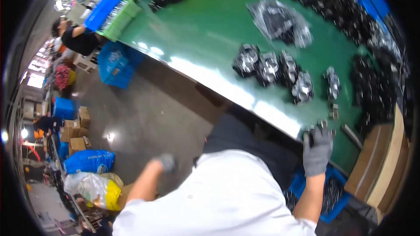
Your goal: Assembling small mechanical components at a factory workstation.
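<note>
My right hand (318,152), in a grey glove, reaches over the near edge of the green table (192,30). Its fingers are stretched out and apart, close to several small metal pieces (323,124); whether they touch them is hard to see. Beyond it lies a single black-and-silver part (332,83), with another small metal piece (334,111) below it. To the left of that, several similar black-and-silver parts (268,67) sit in a slanting row. My left hand (167,162), also gloved, hangs over the floor away from the table, its fingers smeared by motion.
A clear plastic bag (280,22) with dark contents lies on the table. Heaps of black parts (323,6) line its far and right sides. Cardboard (372,161) stands at the right, beside a blue crate (339,207). Left, a person (78,39) is near stacked crates (116,15).
</note>
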